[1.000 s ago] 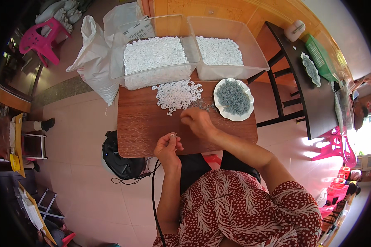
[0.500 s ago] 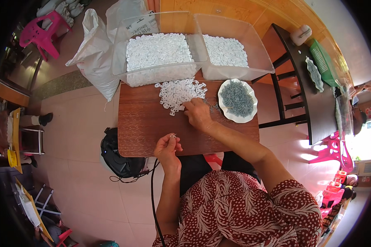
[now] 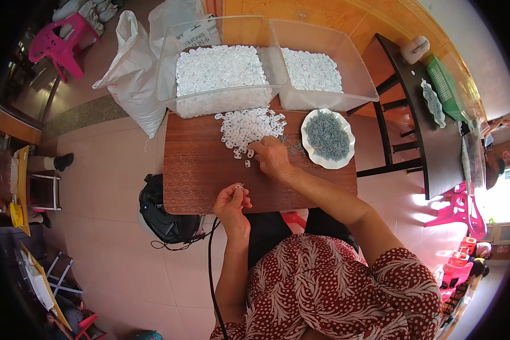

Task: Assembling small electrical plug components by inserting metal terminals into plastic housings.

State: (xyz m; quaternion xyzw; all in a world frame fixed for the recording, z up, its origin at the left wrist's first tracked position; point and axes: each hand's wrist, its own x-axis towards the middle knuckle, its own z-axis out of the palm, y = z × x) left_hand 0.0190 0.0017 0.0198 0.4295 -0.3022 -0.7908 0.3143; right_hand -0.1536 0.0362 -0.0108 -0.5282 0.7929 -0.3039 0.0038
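My left hand [image 3: 231, 207] is closed above the front of the brown table, pinching a small white plastic piece [image 3: 239, 186] between thumb and fingertips. At the near right edge of a heap of small white plastic pieces [image 3: 249, 127], my right hand [image 3: 273, 160] reaches in with its fingers bent and pressed together. Whatever those fingertips hold, if anything, is hidden. One loose white piece [image 3: 247, 164] lies just left of my right hand. To the right stands a white scalloped plate [image 3: 348, 152] filled with small grey parts [image 3: 326, 136].
Two clear plastic bins [image 3: 221, 93] [image 3: 328, 102] of white pieces stand behind the heap. Some grey parts [image 3: 293, 146] are scattered beside the plate. A white sack [image 3: 131, 73] and a black bag [image 3: 167, 209] are left of the table [image 3: 192, 170]; a dark side table [image 3: 436, 147] stands right.
A white piece has come away from the near edge of the heap and lies apart on the table. My right hand stays by the heap; my left hand keeps its pinch.
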